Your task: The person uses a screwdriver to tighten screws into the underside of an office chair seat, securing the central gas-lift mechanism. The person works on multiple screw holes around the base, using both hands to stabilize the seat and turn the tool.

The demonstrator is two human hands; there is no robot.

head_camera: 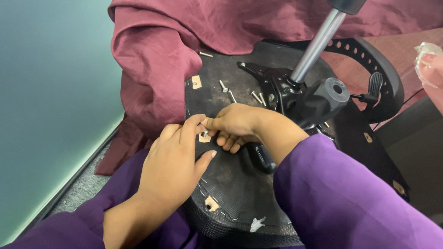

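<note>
The left hand pinched a small screw against the upturned chair seat. The right hand gripped a black-handled screwdriver. Next, probably careful turning, tip kept straight.

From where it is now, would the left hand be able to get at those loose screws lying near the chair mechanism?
Probably yes. The loose screws lie in the open on the seat underside, just beyond the left hand. Only the right hand sits partly across the way.
</note>
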